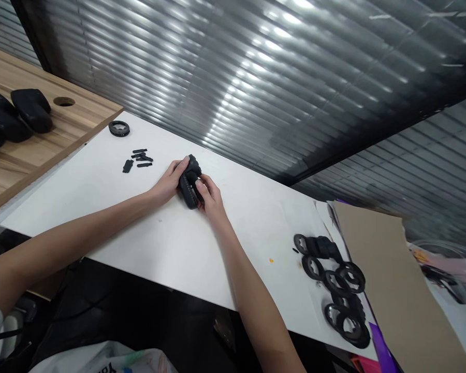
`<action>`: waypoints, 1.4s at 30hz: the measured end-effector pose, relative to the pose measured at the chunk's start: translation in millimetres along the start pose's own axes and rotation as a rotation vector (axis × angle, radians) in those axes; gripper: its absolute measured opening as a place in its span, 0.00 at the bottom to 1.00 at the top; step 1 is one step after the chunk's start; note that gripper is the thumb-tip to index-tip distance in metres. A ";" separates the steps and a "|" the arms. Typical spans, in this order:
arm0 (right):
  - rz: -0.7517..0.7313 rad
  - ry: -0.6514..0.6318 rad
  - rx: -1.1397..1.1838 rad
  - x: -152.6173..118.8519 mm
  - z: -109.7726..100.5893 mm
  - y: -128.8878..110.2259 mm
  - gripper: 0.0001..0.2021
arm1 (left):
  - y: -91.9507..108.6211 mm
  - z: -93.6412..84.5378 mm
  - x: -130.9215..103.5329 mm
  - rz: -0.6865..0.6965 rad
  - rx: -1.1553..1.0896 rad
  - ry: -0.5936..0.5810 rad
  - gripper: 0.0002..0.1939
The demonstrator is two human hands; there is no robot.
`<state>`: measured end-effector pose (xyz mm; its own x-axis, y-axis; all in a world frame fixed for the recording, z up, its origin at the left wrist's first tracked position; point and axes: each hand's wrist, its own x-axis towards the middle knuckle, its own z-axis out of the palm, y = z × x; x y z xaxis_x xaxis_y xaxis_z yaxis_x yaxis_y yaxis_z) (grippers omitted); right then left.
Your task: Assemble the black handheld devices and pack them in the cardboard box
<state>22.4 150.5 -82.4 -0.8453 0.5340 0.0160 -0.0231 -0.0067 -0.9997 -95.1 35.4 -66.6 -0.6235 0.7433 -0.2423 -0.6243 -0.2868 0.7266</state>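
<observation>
A black part (187, 190) with a ridged end is held between both hands, over the middle of the white counter (147, 248). The left hand (166, 185) pinches its far end, thumb on top; the right hand (213, 199) grips its right side between thumb and fingers. Small black strips (144, 165) lie left of it, near a black ring (119, 134). Farther left, dark rounded shapes (33, 111) sit on a wooden board (31, 173). Well to the right, black rings and pieces (323, 247) cluster beside a brown sheet (388, 280).
</observation>
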 end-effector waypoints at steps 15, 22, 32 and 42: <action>0.009 -0.036 0.015 -3.9 -0.5 -3.5 0.34 | -0.9 -9.3 1.7 0.188 0.354 -0.060 0.15; 0.066 -0.066 -0.059 -1.8 -5.0 -4.4 0.38 | 1.6 -19.9 7.5 0.274 0.636 -0.134 0.19; 0.019 0.015 -0.110 -4.5 -2.4 0.8 0.32 | -7.6 -27.2 13.5 0.258 0.618 -0.192 0.29; -0.014 -0.028 -0.061 -3.8 -5.0 4.3 0.29 | -3.3 -23.6 7.5 0.238 0.606 -0.208 0.29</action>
<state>28.2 152.7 -86.9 -0.8599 0.5096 0.0299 -0.0032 0.0532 -0.9986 -108.8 27.6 -86.0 -0.5701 0.8198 0.0536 -0.0699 -0.1134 0.9911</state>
